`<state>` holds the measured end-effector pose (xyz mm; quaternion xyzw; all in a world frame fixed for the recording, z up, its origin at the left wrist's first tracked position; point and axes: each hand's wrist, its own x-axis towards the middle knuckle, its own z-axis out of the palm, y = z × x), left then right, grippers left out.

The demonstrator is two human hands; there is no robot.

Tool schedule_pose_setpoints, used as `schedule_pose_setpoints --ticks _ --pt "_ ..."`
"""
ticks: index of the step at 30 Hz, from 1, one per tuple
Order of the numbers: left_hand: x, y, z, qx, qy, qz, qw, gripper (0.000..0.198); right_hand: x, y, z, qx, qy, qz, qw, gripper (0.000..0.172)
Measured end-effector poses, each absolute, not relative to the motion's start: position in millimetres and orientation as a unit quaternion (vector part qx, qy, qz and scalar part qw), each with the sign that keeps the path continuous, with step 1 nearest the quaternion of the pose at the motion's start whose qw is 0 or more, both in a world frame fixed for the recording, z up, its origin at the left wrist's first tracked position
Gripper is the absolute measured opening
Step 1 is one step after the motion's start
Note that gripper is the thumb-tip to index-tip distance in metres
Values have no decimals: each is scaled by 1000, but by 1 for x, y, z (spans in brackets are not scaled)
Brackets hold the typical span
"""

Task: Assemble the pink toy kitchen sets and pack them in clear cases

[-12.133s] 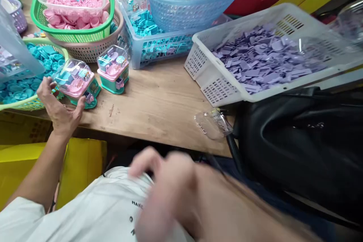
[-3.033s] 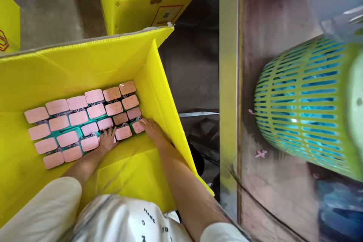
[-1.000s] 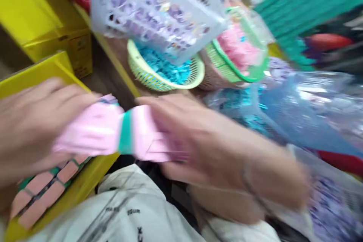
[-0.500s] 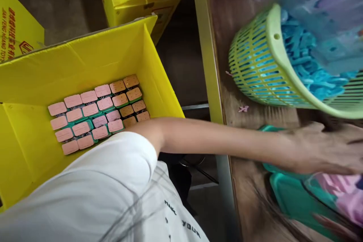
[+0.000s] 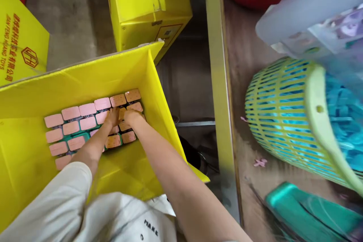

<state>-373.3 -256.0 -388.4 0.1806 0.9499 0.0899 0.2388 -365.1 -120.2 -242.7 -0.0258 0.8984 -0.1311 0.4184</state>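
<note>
Concrete floor carries an open yellow carton (image 5: 85, 72) beside the tabletop (image 5: 244, 64). Both hands, left hand (image 5: 112, 117) and right hand (image 5: 132, 116), press flat-fingered onto pink-bottomed toy units (image 5: 82, 121) packed in rows inside; neither visibly grips one. Units likely light, rigid plastic; grasp by the sides. A green basket (image 5: 283, 121) holds blue parts (image 5: 343, 121).

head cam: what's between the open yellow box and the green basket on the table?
Head view: a strip of bare floor beside the open yellow box, then the table's yellow edge and bare wood with small pink bits before the green basket.
</note>
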Motion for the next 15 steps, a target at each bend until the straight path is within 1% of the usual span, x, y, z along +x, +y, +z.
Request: schedule_pose_setpoints --ticks 2,5,6,7,11,15 --pt "-380 -265 -398 195 946 71 251 50 -374 -101 -260 2 908 -122 400 45" --pt "-380 -270 -413 212 939 39 269 69 -369 -71 -286 23 918 -116 378 49" --pt "-379 -270 -418 213 939 32 269 73 -367 -63 -294 29 919 -115 375 51" --pt "-377 -269 -422 211 940 27 267 73 -365 -58 -303 34 920 -115 372 52" --pt "-370 -266 -435 210 944 10 255 66 -374 -56 -332 37 923 -128 360 58" --pt "-364 -266 -439 211 947 7 243 65 -382 -60 -346 29 925 -141 351 56"
